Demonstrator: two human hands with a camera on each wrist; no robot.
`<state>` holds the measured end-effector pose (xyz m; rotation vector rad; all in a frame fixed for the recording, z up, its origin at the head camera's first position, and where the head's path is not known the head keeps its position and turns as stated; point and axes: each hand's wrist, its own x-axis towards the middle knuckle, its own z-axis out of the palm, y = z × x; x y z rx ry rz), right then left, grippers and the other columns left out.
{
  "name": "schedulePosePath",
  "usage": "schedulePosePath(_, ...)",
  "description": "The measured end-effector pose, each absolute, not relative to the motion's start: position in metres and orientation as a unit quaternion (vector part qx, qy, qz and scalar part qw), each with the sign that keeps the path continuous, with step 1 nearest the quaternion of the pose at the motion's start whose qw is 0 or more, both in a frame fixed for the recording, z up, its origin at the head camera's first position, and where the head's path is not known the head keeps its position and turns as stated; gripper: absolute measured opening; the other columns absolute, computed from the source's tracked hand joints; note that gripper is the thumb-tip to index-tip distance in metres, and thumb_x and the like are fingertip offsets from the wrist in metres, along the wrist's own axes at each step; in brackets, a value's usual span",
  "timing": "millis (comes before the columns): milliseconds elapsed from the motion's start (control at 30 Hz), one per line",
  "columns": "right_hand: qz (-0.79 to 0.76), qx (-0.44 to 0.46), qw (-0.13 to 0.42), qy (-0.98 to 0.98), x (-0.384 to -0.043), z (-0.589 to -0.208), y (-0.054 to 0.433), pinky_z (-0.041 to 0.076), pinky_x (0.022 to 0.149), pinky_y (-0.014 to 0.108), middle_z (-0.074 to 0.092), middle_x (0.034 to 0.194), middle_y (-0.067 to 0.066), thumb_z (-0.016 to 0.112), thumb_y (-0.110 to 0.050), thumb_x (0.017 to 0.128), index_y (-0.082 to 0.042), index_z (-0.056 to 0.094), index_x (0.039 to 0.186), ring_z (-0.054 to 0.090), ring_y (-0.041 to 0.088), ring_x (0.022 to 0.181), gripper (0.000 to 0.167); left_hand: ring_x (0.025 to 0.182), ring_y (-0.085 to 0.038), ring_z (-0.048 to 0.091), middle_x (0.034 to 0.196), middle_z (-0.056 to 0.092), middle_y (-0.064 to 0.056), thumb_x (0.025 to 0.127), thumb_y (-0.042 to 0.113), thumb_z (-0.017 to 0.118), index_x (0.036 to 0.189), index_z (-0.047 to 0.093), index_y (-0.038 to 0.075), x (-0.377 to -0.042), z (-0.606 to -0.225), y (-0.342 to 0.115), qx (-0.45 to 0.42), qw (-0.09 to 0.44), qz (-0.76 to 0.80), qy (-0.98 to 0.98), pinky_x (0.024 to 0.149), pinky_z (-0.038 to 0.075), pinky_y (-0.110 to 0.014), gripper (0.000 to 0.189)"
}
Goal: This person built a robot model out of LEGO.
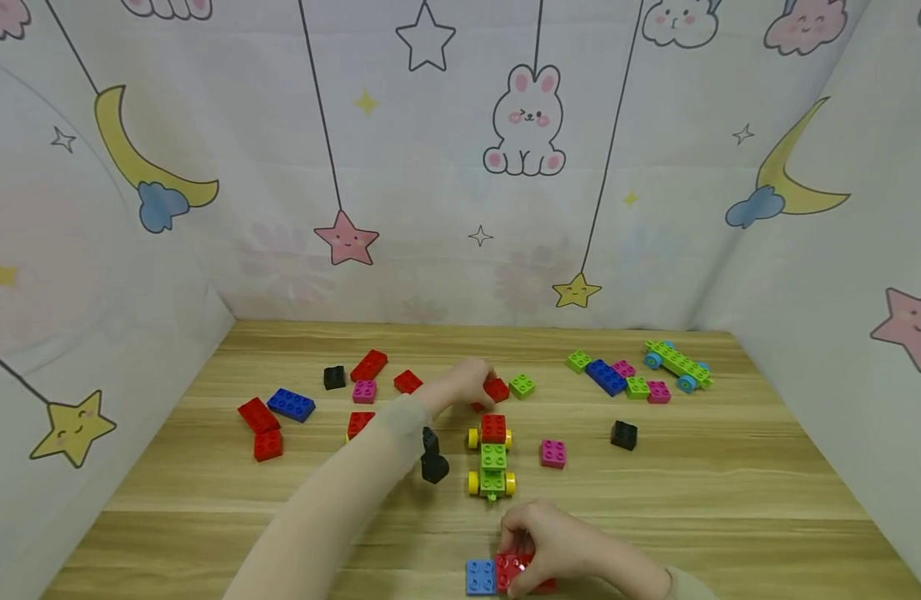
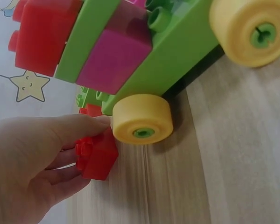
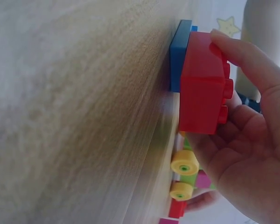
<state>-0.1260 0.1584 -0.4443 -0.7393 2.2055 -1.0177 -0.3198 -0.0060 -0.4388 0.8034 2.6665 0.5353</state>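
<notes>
My left hand (image 1: 466, 385) reaches to the far middle of the table, thumb and fingers around a red toy brick (image 2: 100, 156) just beyond a small car. The car has a green base (image 2: 177, 53), yellow wheels (image 2: 142, 119), a magenta brick (image 2: 115, 58) and a red brick (image 2: 46, 35) on top. Near the front edge, my right hand (image 1: 558, 546) grips a red brick (image 3: 203, 84) by its sides, thumb on the near side. It sits over a blue brick (image 1: 480, 577), whose left part stays uncovered.
Left on the table lie red bricks (image 1: 259, 415), a blue brick (image 1: 291, 405) and a black brick (image 1: 334, 377). A black piece (image 1: 433, 467) stands beside my left forearm. Rightward are a magenta brick (image 1: 553, 453), a black brick (image 1: 623, 434) and a green base with blue wheels (image 1: 679, 364).
</notes>
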Motion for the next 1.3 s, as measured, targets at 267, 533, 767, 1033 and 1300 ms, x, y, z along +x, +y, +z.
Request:
schedulePosePath(267, -0.380, -0.276, 0.294, 0.833, -0.125, -0.444, 0.158, 0.045, 0.065, 0.016, 0.059, 0.079, -0.016, 0.086, -0.015, 0.071, -0.016, 0.067, 0.084, 0.050, -0.004, 0.071, 0.022, 0.087, -0.018, 0.058, 0.112, 0.067, -0.014, 0.086, 0.016, 0.075, 0.123, 0.062, -0.003, -0.320, -0.437, -0.008, 0.274, 0.154, 0.202, 0.928, 0.075, 0.050, -0.027, 0.043)
schedulePosePath(533, -0.380, -0.281, 0.292, 0.832, -0.126, -0.443, 0.158, 0.046, 0.065, 0.016, 0.059, 0.079, -0.017, 0.086, -0.014, 0.071, -0.015, 0.067, 0.084, 0.051, -0.004, 0.071, 0.023, 0.095, -0.021, 0.060, 0.119, 0.066, -0.015, 0.087, 0.013, 0.074, 0.126, 0.061, -0.004, -0.319, -0.425, -0.012, 0.250, 0.125, 0.218, 0.935, 0.082, 0.051, -0.031, 0.045)
schedulePosePath(767, -0.381, -0.288, 0.287, 0.830, -0.125, -0.444, 0.158, 0.047, 0.065, 0.016, 0.059, 0.080, -0.018, 0.087, -0.014, 0.070, -0.015, 0.067, 0.084, 0.051, -0.005, 0.071, 0.024, 0.109, -0.029, 0.062, 0.124, 0.064, -0.018, 0.087, 0.013, 0.073, 0.128, 0.059, -0.003, -0.317, -0.411, -0.015, 0.229, 0.086, 0.262, 0.934, 0.092, 0.052, -0.038, 0.047)
schedulePosePath(1033, -0.382, -0.293, 0.290, 0.827, -0.126, -0.442, 0.157, 0.046, 0.064, 0.016, 0.058, 0.079, -0.017, 0.087, -0.015, 0.070, -0.014, 0.067, 0.082, 0.050, -0.005, 0.070, 0.024, 0.107, -0.029, 0.063, 0.122, 0.064, -0.018, 0.088, 0.011, 0.072, 0.130, 0.058, -0.002, -0.313, -0.390, -0.017, 0.220, 0.063, 0.344, 0.911, 0.088, 0.055, -0.036, 0.047)
schedulePosePath(1300, -0.381, -0.303, 0.293, 0.823, -0.128, -0.442, 0.158, 0.046, 0.063, 0.016, 0.058, 0.079, -0.018, 0.087, -0.016, 0.071, -0.013, 0.066, 0.082, 0.050, -0.005, 0.071, 0.024, 0.106, -0.029, 0.061, 0.122, 0.063, -0.016, 0.089, 0.013, 0.072, 0.134, 0.057, 0.002, -0.306, -0.371, -0.025, 0.208, 0.030, 0.401, 0.892, 0.084, 0.056, -0.034, 0.049)
